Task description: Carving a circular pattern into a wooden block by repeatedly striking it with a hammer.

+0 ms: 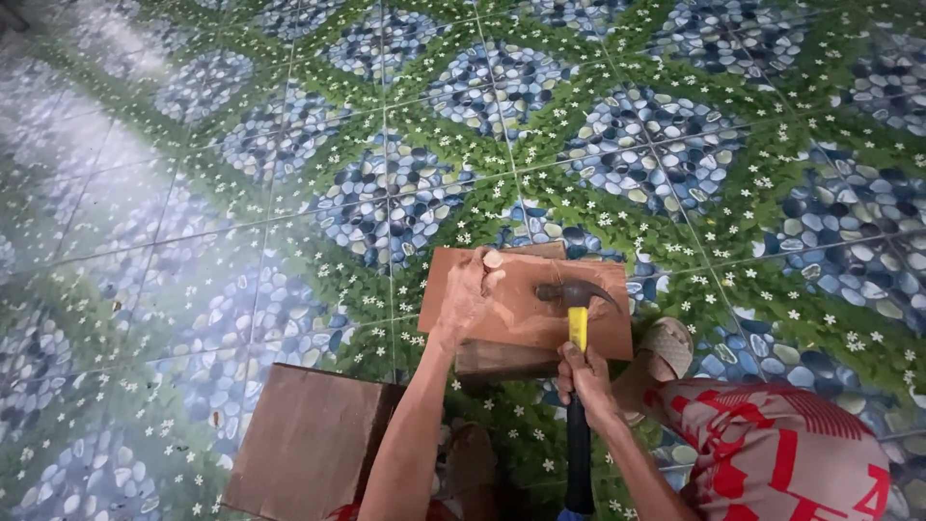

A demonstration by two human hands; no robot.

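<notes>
1. Head view looks down on a tiled floor (193,193) printed with blue pebbles and green leaves; nothing else carries the work.
2. Thin brown board (526,299) lies flat on a thicker wood block (502,359), near the middle of the floor, just ahead of the person's knee.
3. Left hand (466,297) presses on the board's left edge, fingers curled over its far left corner, pinning it down.
4. Right hand (585,384) is closed round the hammer (577,328) at the middle of its handle, where the yellow part meets the black grip; the dark claw head rests on or just above the board's right half, and which one I cannot tell.
5. Handling, as a judgement: the board looks light, stiff and thin, so it may skid or bounce on the block unless held flat; grip it by an edge, well away from the hammer head.
6. Hammer looks head-heavy; a hold lower on the black grip would give more swing, the present one more control.
7. Second brown panel (309,444) lies at the near edge of the view, beside the left forearm.
8. Sandalled foot (666,349) sits just right of the board.
</notes>
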